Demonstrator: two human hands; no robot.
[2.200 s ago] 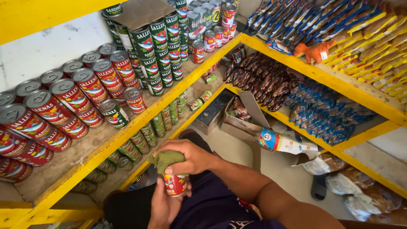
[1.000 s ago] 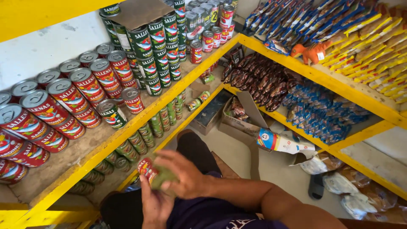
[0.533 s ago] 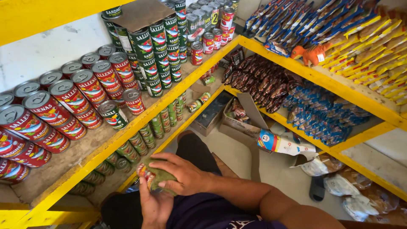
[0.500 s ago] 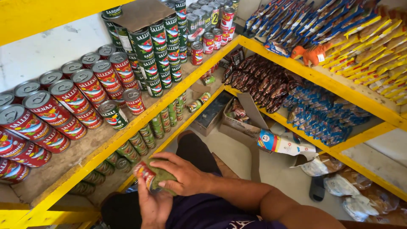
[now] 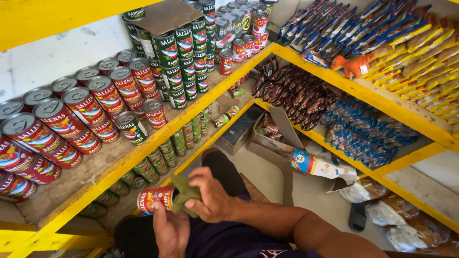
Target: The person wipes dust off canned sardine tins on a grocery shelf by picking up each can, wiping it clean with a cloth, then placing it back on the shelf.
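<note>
Red sardine can [image 5: 154, 198] lies on its side above the lap, below the yellow shelf edge [image 5: 143, 152]. Left hand [image 5: 170, 231] cups it from beneath; right hand [image 5: 210, 198] presses an olive-green cloth [image 5: 184, 196] against its end. Can looks rigid, fairly heavy, with a slick label: best held around the barrel. Cloth is soft and limp.

Your can [image 5: 154, 199]: upright and label-forward 2.2 s ago, now lying sideways, one end pointing left toward yellow shelf [image 5: 143, 155]. Your cloth [image 5: 184, 196]: draped over can top then, now pressed against can's right end. Your right hand [image 5: 210, 198]: was cupped above can, now pushing cloth sideways onto it. Your left hand [image 5: 169, 229]: shifted from gripping can's side to cradling it from below. Hands and can have drifted slightly left and lower in view.
</note>
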